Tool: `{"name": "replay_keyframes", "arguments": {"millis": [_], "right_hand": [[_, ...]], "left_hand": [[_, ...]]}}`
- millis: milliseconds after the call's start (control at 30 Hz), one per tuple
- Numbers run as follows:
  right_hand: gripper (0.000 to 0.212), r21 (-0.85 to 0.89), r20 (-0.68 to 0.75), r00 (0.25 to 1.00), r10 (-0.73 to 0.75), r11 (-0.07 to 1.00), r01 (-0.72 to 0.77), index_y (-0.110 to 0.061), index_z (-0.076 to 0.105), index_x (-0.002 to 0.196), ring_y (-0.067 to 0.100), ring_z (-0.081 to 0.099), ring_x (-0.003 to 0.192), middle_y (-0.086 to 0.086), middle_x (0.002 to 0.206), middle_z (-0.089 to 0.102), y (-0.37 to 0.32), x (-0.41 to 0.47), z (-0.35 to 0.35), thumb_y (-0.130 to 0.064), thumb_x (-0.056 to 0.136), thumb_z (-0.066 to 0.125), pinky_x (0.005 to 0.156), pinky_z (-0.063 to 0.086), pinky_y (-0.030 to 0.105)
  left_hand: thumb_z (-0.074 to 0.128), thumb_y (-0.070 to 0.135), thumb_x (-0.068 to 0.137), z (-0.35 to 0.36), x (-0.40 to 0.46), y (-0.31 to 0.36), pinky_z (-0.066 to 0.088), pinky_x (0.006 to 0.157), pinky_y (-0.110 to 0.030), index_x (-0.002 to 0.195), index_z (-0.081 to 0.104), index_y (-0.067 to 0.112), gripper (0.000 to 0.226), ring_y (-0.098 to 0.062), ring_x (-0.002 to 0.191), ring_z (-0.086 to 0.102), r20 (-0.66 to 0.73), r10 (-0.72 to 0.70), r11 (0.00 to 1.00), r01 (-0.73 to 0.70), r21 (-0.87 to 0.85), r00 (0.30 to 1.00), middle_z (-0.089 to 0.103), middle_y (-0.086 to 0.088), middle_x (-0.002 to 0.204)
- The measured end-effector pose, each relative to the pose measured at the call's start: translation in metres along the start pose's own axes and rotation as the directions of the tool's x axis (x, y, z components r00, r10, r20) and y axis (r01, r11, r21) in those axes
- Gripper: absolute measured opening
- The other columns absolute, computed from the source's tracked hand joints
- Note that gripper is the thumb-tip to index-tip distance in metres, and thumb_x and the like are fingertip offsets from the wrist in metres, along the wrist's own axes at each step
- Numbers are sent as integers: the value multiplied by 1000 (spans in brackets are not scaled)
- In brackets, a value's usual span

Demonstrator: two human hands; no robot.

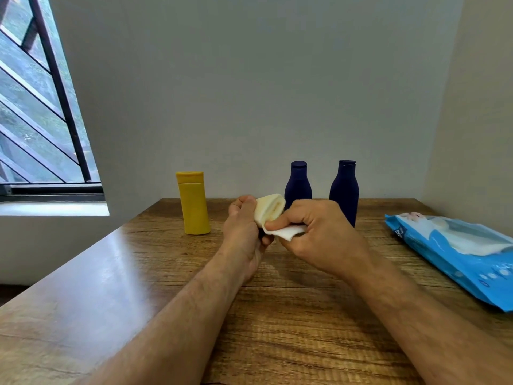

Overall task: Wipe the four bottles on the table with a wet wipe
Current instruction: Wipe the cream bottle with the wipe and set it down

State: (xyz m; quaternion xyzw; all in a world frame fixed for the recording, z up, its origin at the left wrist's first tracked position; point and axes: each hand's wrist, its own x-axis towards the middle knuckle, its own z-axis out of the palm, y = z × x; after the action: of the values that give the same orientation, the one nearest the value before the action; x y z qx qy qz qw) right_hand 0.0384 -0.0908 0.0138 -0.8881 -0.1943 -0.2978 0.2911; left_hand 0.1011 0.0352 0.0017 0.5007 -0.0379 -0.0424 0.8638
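Bare wooden table (116,287) lay open along the whole left side and near edge. Yellow bottle (194,204) stood alone at back left, a wide gap between it and the two dark blue bottles (298,184) (344,190) at back centre-right; those two stood near each other with a narrow gap. Blue wipes pack (455,251) blocked the right edge. Wall (249,93) stood close behind the bottles. Both forearms crossed the centre.
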Motion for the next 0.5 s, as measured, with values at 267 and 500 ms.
{"name": "replay_keyframes", "arguments": {"millis": [267, 500], "right_hand": [[16, 5, -289, 952, 97, 995, -100, -25, 77, 98, -3, 61, 84, -15, 91, 68, 7, 3, -7, -22, 82, 77, 71, 47, 5], [23, 35, -16, 999, -38, 999, 39, -21, 77, 101, -7, 62, 86, -23, 88, 63, 1, -1, -1, -16, 79, 81, 71, 45, 3]], "left_hand": [[46, 27, 105, -1, 2, -3, 29, 34, -20, 116, 51, 22, 13, -11, 45, 46, 73, -13, 1000, 13, 9, 997, 56, -10, 86], [47, 31, 105, -3, 0, -1, 34, 34, -19, 107, 55, 25, 10, -12, 49, 54, 53, 1, 1000, -1, -9, 999, 63, -11, 96]]}}
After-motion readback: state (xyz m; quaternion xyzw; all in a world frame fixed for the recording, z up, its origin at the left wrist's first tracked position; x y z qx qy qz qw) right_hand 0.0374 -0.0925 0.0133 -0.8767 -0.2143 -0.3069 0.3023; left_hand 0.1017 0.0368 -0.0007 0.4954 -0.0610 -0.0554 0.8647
